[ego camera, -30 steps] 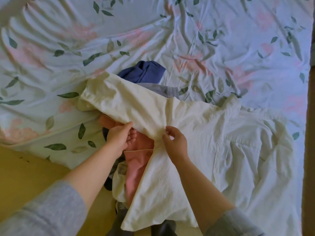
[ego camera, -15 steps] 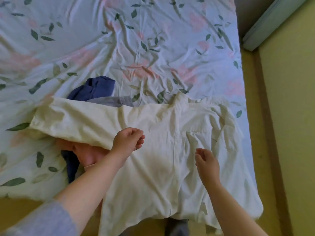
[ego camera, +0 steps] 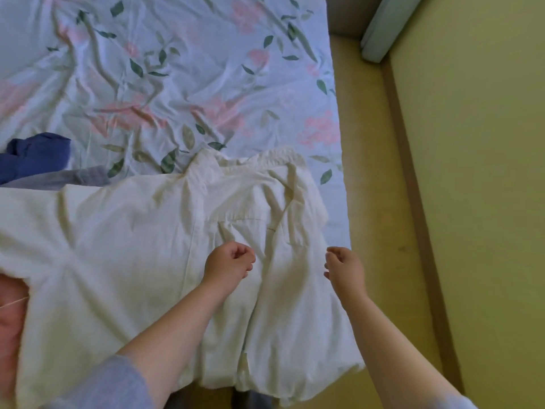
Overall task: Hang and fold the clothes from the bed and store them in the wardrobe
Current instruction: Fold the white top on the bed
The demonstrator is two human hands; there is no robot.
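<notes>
The bed [ego camera: 206, 69] ends on a straight side edge at 3 o'clock, running from 12 to 6. Beyond that edge lies a wide stretch of yellow-green floor [ego camera: 472, 202]. The sheet from 10 to 1 o'clock is rumpled and carries no clothes. The shirt [ego camera: 124, 246] lies flat, front up, on the near part of the bed. Its right side reaches almost to the side edge, and its hem hangs over the near edge at 6 o'clock.

The shirt's long axis runs 12 to 6, with the collar at 12 and the hem at 6. One sleeve stretches out toward 9 o'clock.

At 9 to 10 o'clock a blue garment [ego camera: 32, 154] and a grey one [ego camera: 82, 177] touch the sleeve's far edge. A pink one [ego camera: 8, 305] shows from under the shirt at 8 o'clock.

The left hand [ego camera: 230, 265] is clenched over the shirt's chest, with no cloth seen in it. The right hand [ego camera: 343, 267] is half-curled at the shirt's right side edge. Whether it pinches the cloth cannot be told.
</notes>
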